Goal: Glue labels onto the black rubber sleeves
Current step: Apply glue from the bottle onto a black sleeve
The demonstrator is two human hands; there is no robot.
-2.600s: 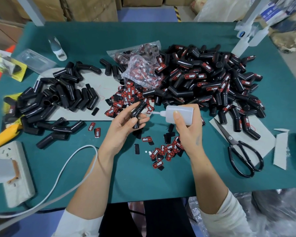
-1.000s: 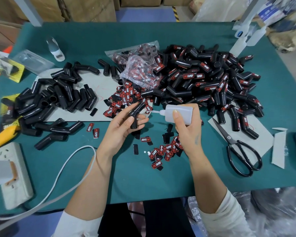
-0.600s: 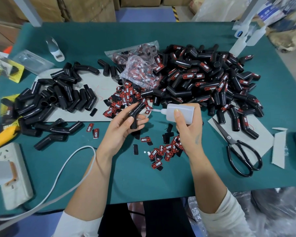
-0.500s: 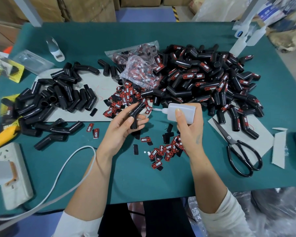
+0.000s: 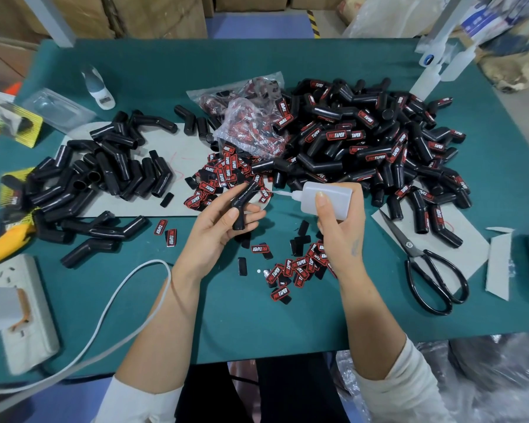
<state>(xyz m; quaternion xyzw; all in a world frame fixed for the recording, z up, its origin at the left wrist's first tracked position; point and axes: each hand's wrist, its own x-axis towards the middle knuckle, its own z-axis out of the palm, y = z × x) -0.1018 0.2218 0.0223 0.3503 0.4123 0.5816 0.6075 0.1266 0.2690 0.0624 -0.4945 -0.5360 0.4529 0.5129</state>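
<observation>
The left hand [image 5: 219, 230] grips a bent black rubber sleeve [image 5: 243, 204], while the right hand [image 5: 342, 230] holds a translucent white plastic glue bottle [image 5: 326, 201], nozzle just beside the sleeve.

The red and black labels are showing the word "TAPER" in white letters, with a shorter red word before it that is too small to read. This is readable on a loose label [image 5: 280, 294] lying on the green table [image 5: 257, 325], on another one [image 5: 260, 248], and on a labelled sleeve [image 5: 336, 135] in the big pile.
</observation>
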